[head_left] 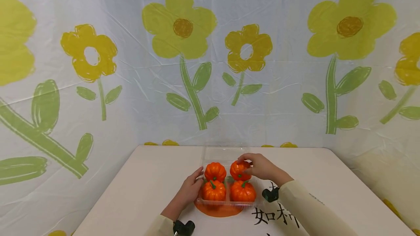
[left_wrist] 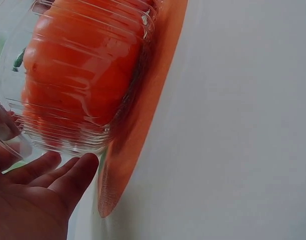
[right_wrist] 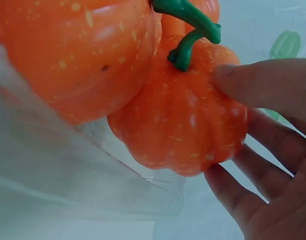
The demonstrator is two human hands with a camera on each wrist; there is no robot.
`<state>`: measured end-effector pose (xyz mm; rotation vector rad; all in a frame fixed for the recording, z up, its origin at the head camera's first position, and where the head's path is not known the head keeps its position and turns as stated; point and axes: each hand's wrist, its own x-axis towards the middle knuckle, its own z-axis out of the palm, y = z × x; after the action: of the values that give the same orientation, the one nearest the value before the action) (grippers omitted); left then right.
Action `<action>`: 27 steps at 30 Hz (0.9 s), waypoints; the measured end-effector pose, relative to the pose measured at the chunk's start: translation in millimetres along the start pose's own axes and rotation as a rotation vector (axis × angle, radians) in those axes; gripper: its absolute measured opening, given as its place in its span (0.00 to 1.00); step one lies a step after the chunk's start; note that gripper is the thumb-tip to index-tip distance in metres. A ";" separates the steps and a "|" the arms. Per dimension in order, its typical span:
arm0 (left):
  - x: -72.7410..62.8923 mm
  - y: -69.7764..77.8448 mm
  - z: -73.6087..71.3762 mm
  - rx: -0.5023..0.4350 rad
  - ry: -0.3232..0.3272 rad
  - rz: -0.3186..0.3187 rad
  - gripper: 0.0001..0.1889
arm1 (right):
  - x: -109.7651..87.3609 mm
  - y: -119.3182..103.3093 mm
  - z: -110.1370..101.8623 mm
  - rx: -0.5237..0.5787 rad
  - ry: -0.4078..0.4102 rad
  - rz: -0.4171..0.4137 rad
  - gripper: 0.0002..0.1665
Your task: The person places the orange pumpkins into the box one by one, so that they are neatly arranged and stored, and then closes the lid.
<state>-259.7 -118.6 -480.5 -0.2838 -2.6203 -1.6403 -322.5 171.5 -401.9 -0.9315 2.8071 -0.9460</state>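
Note:
A clear plastic clamshell box (head_left: 226,203) holds several orange toy pumpkins with green stems, in two rows. My right hand (head_left: 260,166) grips the back right pumpkin (head_left: 238,170). In the right wrist view its thumb lies near the stem and the other fingers curve round the side of that pumpkin (right_wrist: 180,115). The front right pumpkin (right_wrist: 82,55) sits close beside it. At the box's left side is my left hand (head_left: 190,188). Its fingers (left_wrist: 75,177) press under the ribbed wall, while the thumb shows through the plastic at the rim. A pumpkin (left_wrist: 82,65) fills that corner.
The box's transparent lid (head_left: 226,154) is folded back behind the pumpkins. Beneath the box, an orange printed shape (head_left: 218,210) and black written characters (head_left: 275,214) mark the white tabletop (head_left: 157,166). A flower-patterned cloth (head_left: 279,101) hangs behind and beside the table.

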 end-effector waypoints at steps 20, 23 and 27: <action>3.4 -0.2 -1.7 -0.011 -0.009 -0.037 0.29 | 3.7 0.7 2.8 -0.070 -0.023 -0.014 0.15; 3.1 1.1 -1.9 -0.013 -0.016 -0.037 0.29 | 2.6 0.1 2.1 -0.065 -0.032 -0.015 0.15; 3.2 1.5 -2.9 -0.021 -0.023 -0.051 0.29 | 1.7 -0.4 1.1 -0.072 -0.038 -0.029 0.14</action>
<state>-262.8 -120.1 -477.5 -0.2403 -2.6502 -1.6909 -323.5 169.7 -402.3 -0.9902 2.8206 -0.8260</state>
